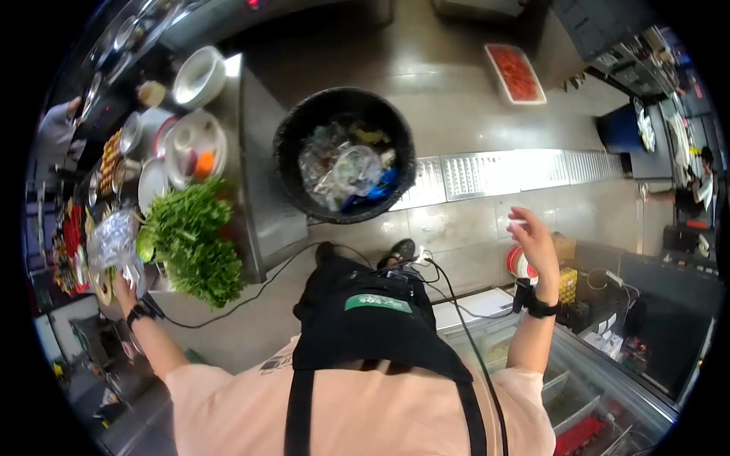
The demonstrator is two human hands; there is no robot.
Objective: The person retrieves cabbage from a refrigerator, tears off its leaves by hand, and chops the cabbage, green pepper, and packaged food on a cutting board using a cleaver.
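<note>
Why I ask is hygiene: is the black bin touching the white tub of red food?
Apart. The head view plainly shows grey floor between the black bin and the white tub.

Ceiling glare on steel floor plates; upper left dim, slightly blurred; fisheye edges bend into black.

So there's a black trash bin (286, 176) around 12 o'clock, a white tray (529, 102) of reddish food on the floor at 1-2, metal floor grates (541, 169) toward 2, and another person (705, 185) over at 3.
</note>
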